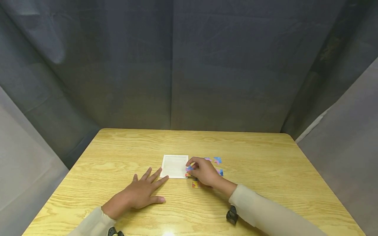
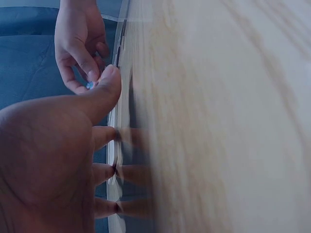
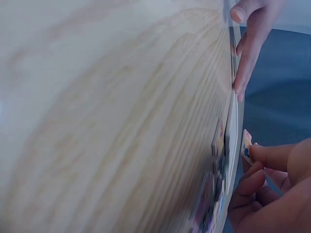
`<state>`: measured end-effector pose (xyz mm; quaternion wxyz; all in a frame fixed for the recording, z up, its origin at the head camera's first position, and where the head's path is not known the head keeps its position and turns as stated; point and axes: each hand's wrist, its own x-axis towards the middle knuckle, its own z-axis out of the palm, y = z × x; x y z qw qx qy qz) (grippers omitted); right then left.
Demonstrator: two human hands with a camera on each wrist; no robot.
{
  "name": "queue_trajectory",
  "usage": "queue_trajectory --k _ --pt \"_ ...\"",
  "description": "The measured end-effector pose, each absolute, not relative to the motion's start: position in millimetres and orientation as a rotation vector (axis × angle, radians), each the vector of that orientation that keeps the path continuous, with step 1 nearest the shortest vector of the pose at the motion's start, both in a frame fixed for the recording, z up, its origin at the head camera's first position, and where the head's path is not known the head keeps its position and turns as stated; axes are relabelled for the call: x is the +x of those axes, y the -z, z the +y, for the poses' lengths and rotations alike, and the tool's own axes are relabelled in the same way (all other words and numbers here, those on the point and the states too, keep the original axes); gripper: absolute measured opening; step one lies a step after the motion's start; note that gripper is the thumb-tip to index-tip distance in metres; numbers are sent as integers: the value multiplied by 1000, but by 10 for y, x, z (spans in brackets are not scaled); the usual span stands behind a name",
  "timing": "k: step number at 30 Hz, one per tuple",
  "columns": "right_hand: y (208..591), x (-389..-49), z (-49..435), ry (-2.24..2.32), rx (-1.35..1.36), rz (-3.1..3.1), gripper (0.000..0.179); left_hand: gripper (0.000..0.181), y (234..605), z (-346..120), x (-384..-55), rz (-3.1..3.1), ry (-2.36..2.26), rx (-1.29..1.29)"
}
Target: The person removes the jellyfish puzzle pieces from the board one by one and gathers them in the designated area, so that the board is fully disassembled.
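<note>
A white square puzzle tray (image 1: 175, 166) with a raised rim lies on the table. My left hand (image 1: 141, 193) is spread flat to its lower left, and its fingertips reach the tray's left and near edges. Between thumb and fingertips, my right hand (image 1: 206, 172) pinches a small colourful jigsaw piece (image 3: 247, 145). In the right wrist view that piece is raised off the table; from the head it is by the tray's right edge. Several more jigsaw pieces (image 1: 217, 160) lie right of the tray, partly hidden by my right hand. One yellow piece (image 1: 195, 184) shows just below that hand.
The wood-grain table (image 1: 130, 147) has rounded far corners. Dark grey cloth (image 1: 206, 65) hangs behind it, with paler panels (image 1: 348, 131) at both sides. Dark straps (image 1: 232, 214) sit at the sleeve wrists.
</note>
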<state>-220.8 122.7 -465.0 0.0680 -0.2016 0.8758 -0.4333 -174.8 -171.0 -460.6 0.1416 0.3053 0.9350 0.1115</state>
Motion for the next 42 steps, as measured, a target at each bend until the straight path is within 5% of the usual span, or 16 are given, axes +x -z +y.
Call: queue_trajectory --k 42 --pt "4618 -1789 2317 1427 -415 2561 21 82 4604 -1712 -1754 2688 -333 862"
